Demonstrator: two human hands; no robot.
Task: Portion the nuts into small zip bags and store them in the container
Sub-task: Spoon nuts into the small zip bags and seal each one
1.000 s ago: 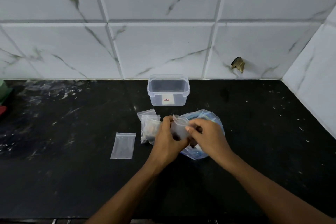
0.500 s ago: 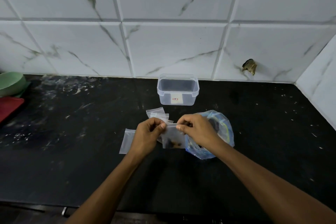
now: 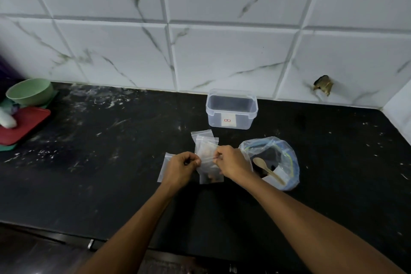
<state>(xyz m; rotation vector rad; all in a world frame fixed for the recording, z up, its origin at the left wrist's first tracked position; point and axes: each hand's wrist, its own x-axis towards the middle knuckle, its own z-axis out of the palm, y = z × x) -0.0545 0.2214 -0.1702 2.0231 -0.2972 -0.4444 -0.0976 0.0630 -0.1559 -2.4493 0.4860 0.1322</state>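
Note:
A small clear zip bag (image 3: 210, 171) with brown nuts at its bottom hangs between my hands over the black counter. My left hand (image 3: 181, 168) pinches its top left corner and my right hand (image 3: 231, 162) pinches its top right. Behind it lie other small zip bags (image 3: 203, 138), one with nuts inside. An empty small bag (image 3: 163, 168) lies flat, partly under my left hand. The big clear bag (image 3: 287, 158) to the right holds a wooden spoon (image 3: 266, 169). The clear plastic container (image 3: 231, 109) stands open by the wall.
At the far left sit a green bowl (image 3: 30, 91) and a red board (image 3: 24, 124) with a white object on it. The tiled wall (image 3: 200, 46) runs behind the counter and turns forward at the right. The counter's front edge (image 3: 89, 240) lies near me.
The view has shifted so the bowl and red board show at the left. My hands now stretch the small bag's top apart, clear of the big bag, where the spoon shows.

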